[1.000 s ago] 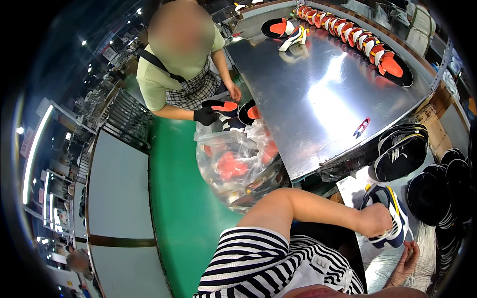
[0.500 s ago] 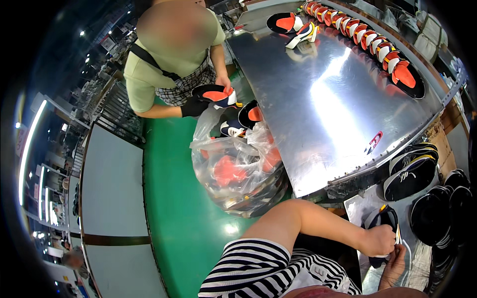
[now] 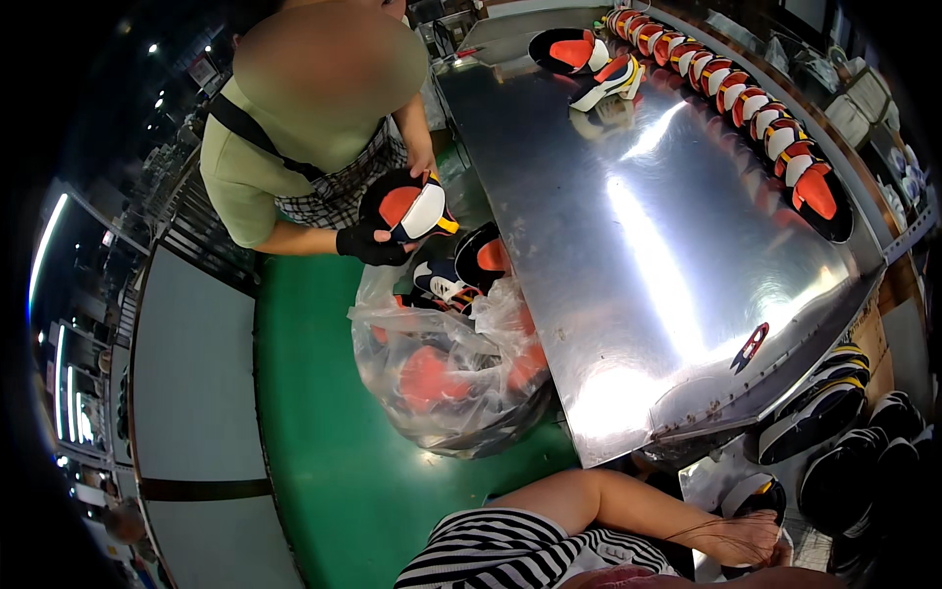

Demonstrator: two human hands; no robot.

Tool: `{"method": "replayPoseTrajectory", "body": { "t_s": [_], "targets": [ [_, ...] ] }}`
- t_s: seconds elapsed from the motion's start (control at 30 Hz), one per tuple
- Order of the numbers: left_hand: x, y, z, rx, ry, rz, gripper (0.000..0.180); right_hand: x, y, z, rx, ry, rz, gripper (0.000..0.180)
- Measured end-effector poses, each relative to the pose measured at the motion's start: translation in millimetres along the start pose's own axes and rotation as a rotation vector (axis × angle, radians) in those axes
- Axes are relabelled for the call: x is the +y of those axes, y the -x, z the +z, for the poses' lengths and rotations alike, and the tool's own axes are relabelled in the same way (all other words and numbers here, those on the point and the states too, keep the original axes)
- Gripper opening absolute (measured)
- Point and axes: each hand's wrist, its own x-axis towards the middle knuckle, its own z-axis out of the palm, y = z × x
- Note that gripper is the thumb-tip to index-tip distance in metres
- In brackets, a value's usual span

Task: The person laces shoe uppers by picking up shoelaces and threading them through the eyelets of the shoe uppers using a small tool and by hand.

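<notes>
My left hand [image 3: 751,538] is closed at a dark shoe [image 3: 754,494] with white and yellow parts, low on the right, over a metal-topped bench [image 3: 708,475]. Part of the shoe is hidden under the hand. Of my right arm only a strip shows at the lower edge, and the fingers of that hand are hidden. Beside the shoe stand several black shoes [image 3: 834,481]. A red-handled cutting tool [image 3: 752,348] lies on the large steel table [image 3: 589,294], beyond my hands.
Across from me a co-worker holds a navy, white and orange shoe upper [image 3: 426,212] over a clear plastic bag [image 3: 442,393] of similar pieces. A long row of uppers [image 3: 721,83] lines the table's far right edge. Two more [image 3: 569,49] lie at the back.
The view has shifted, so my hands sit lower in the picture and my right hand is now mostly out of sight. The co-worker has raised and turned the upper, white part showing.
</notes>
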Motion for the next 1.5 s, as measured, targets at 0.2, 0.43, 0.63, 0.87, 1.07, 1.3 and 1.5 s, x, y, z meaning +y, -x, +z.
{"method": "replayPoseTrajectory", "body": {
  "t_s": [0.2,0.43,0.63,0.87,1.07,1.3,1.5],
  "targets": [
    [2.0,-3.5,-20.0,-0.128,0.036,0.052,0.015,39.8,-1.2,-6.2,0.028,-0.292,0.184,0.02],
    [-8.0,-3.7,-9.1,-0.086,0.071,0.036,0.017,3.1,-13.1,-10.6,-0.06,-0.375,0.241,0.019],
    [5.5,-7.1,-24.6,-0.154,0.081,0.074,0.016,-29.2,-9.6,-4.9,-0.022,-0.404,0.252,0.02],
    [-9.0,7.0,9.0,-0.157,-0.44,-0.003,0.018,30.6,-10.7,0.9,-0.022,-0.255,-0.328,0.019],
    [-5.0,11.7,12.0,-0.201,-0.354,0.055,0.013,64.6,-6.3,11.2,0.223,-0.285,0.016,0.016],
    [-7.1,18.5,2.2,-0.357,-0.374,0.028,0.015,32.1,-28.4,-118.0,0.882,-0.131,-0.106,0.052],
    [25.9,-24.9,-73.3,-0.552,-0.34,-0.227,0.029,2.9,-57.2,-76.2,0.758,-0.708,-0.242,0.034]
  ]
}}
